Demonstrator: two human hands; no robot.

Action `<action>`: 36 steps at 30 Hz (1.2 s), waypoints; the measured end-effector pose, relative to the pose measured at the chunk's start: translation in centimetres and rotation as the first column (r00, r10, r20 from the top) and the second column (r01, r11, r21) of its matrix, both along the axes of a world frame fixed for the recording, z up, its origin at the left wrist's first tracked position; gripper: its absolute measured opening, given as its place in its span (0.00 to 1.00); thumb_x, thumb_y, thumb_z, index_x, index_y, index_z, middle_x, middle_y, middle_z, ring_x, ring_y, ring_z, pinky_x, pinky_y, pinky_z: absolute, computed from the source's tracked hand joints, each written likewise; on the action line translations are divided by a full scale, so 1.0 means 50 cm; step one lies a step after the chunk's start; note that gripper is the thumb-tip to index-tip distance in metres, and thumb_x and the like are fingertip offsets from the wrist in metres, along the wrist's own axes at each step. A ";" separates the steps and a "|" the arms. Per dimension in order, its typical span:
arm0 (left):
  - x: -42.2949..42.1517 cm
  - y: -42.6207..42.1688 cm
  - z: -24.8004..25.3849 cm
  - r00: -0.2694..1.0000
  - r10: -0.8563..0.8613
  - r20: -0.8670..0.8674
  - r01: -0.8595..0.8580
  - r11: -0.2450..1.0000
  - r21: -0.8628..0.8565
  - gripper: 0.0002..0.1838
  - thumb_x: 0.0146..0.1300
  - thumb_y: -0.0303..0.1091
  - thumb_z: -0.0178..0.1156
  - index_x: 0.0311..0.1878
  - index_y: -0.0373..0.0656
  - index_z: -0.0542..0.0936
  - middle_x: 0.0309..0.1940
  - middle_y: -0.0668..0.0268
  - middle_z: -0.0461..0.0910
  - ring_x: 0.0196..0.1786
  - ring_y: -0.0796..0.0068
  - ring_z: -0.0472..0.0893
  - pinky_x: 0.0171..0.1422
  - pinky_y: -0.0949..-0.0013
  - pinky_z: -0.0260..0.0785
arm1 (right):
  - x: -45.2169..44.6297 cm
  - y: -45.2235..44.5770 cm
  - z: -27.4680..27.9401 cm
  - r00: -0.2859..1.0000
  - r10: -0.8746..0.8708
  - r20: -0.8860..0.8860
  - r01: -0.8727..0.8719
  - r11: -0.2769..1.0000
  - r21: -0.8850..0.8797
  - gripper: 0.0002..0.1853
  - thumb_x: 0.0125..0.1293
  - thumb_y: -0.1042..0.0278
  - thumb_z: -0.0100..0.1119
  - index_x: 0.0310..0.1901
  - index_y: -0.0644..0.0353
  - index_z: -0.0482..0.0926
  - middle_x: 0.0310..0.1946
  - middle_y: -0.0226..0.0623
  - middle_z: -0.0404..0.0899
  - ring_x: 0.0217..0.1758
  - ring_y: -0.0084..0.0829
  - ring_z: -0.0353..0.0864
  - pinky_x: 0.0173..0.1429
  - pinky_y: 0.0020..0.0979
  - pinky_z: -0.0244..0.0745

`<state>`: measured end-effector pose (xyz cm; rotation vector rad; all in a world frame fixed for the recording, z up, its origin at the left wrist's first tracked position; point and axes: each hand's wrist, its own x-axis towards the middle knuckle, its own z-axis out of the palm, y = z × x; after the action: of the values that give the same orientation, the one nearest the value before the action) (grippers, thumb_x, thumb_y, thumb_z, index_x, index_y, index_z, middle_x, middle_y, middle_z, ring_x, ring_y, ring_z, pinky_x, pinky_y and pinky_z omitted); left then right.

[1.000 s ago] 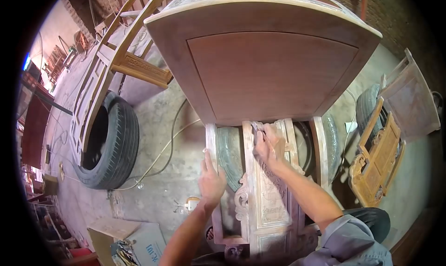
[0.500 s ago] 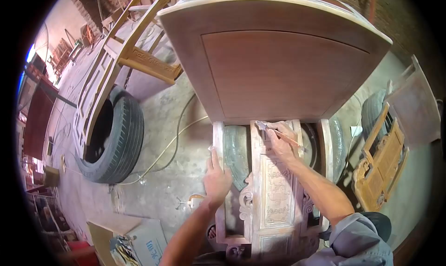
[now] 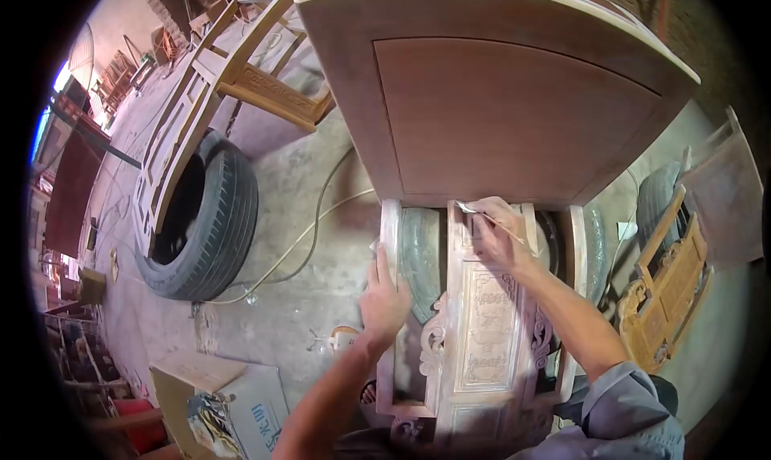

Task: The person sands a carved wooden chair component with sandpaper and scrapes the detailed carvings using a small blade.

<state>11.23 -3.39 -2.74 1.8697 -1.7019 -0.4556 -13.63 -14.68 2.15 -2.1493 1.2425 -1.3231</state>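
Observation:
A carved wooden chair back [image 3: 490, 331] stretches away in front of me, with a whitish, dusty surface. At the far end of its middle panel, my right hand [image 3: 499, 231] pinches a thin-handled tool [image 3: 464, 208]. Its pale, flat tip touches or nearly touches the wood; the exact kind is unclear. My left hand [image 3: 384, 303] rests against the left side rail [image 3: 389, 235], fingers pointing away from me. A small whitish piece [image 3: 374, 245] shows at its fingertips, too small to name. Beyond both hands, the broad wooden seat panel [image 3: 514, 118] rises from the chair back.
A tyre [image 3: 217, 227] at left supports an unfinished chair frame [image 3: 185, 130]. More chair parts [image 3: 662, 291] lean near another tyre [image 3: 654, 203] at right. A cardboard box [image 3: 261, 408] sits at lower left. Cables [image 3: 309, 227] run over the concrete floor.
The view has shifted, so most things appear farther right. My right hand has turned a little with the tool, still at the panel's far end. My left hand stays at the side rail.

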 end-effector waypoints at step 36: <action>-0.003 0.004 0.006 1.000 0.006 0.005 -0.006 0.999 0.032 0.43 0.65 0.32 0.62 0.83 0.41 0.58 0.59 0.46 0.75 0.43 0.40 0.86 0.45 0.45 0.82 | 0.205 -0.056 -0.036 0.984 0.162 0.073 -0.165 0.985 0.041 0.08 0.68 0.79 0.67 0.48 0.63 0.87 0.42 0.46 0.88 0.41 0.47 0.90 0.45 0.38 0.83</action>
<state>11.09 -3.20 -2.42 1.8997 -1.7014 -0.4784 -3.37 -17.47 0.34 -2.1039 1.0358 -1.2753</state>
